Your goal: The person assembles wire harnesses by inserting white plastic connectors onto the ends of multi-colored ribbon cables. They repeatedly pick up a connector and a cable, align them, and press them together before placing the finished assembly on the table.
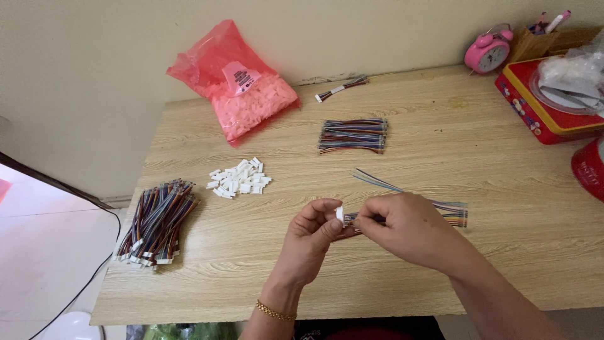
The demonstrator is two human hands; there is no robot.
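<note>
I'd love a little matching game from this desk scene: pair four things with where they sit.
Things:
1. pink plastic bag of white connectors
2. pink round alarm clock
3. large bundle of multicoloured wires with white plugs
4. small white plastic connector

Places:
A. at the left edge of the wooden table
B. pinched in the left hand
C. far right, against the wall
D. far left, leaning on the wall

Pairs: 1-D, 2-C, 3-A, 4-B
</note>
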